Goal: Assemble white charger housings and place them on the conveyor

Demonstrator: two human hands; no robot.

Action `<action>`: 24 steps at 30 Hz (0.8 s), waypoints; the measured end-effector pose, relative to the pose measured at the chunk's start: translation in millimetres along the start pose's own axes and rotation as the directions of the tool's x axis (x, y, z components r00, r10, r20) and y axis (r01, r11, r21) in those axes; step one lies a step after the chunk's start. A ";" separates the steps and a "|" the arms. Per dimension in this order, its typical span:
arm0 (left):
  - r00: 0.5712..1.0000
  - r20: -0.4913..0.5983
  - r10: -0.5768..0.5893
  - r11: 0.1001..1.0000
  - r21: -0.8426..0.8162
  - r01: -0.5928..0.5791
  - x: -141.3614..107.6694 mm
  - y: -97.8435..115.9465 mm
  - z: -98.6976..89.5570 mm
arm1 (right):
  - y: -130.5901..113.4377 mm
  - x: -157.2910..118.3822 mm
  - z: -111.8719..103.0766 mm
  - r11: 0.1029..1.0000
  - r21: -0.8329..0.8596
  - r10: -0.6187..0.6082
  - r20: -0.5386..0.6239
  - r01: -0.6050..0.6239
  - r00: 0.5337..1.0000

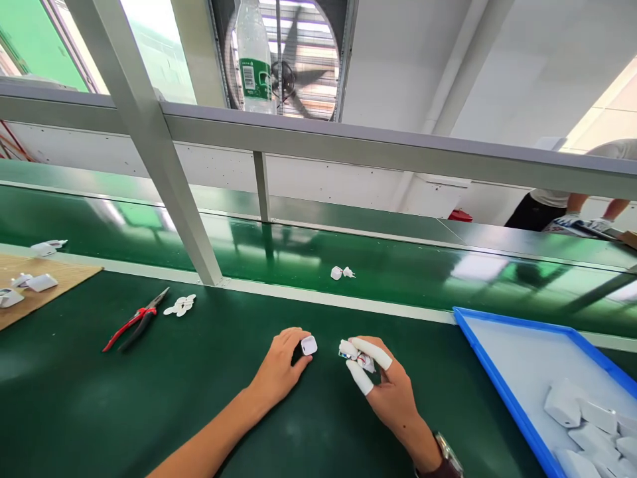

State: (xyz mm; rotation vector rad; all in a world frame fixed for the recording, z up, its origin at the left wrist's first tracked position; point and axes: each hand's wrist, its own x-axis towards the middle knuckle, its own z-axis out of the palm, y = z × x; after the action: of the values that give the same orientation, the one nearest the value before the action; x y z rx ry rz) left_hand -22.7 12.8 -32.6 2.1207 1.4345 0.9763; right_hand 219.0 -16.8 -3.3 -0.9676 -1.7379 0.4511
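Between thumb and fingers, my left hand [283, 364] holds a small white square housing [309, 345], its hollow side facing the camera. Just to the right, my right hand [391, 382] pinches a small white part [348, 350] with a bit of green on it; red and white wiring shows beside it. White covers sit on the thumb and a finger of this hand. A narrow gap separates the two held parts, which are above the green tabletop [199, 411].
Red-and-black pliers [137, 320] and flat white pieces [180, 305] lie at left, near a wooden board [54, 285]. A blue-rimmed tray [507, 392] with several white housings stands right. Two white parts [336, 273] sit beyond the ledge. Another person [547, 199] stands far right.
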 end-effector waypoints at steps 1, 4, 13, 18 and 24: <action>1.000 0.013 0.002 0.999 -0.052 -0.001 0.3 1.0 1.5 | -1.7 0.2 0.0 0.999 -0.015 -0.033 0.015 0.033 0.999; 0.999 -0.030 0.041 0.981 -0.187 -0.046 -1.2 9.8 3.4 | -6.0 0.1 1.6 0.994 -0.044 -0.103 0.040 0.104 0.994; 0.990 -0.040 0.138 0.962 -0.231 -0.144 -10.3 23.1 -2.0 | -5.9 -6.3 10.5 0.993 0.108 0.032 0.055 -0.038 0.998; 0.963 -0.103 0.249 0.954 -0.145 -0.262 -10.6 24.2 0.9 | -6.8 -8.1 10.8 0.996 0.074 -0.050 0.030 0.048 0.998; 0.888 -0.283 0.363 0.918 -0.058 -0.393 -11.0 29.2 1.9 | -15.3 -8.4 13.0 0.956 -0.052 -0.288 0.022 0.289 0.957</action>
State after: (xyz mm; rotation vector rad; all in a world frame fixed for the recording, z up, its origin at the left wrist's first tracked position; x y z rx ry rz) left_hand -5.2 -8.7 -18.1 2.2985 1.0551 1.5044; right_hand 202.2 -30.6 -2.7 -0.7330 -1.8768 0.2226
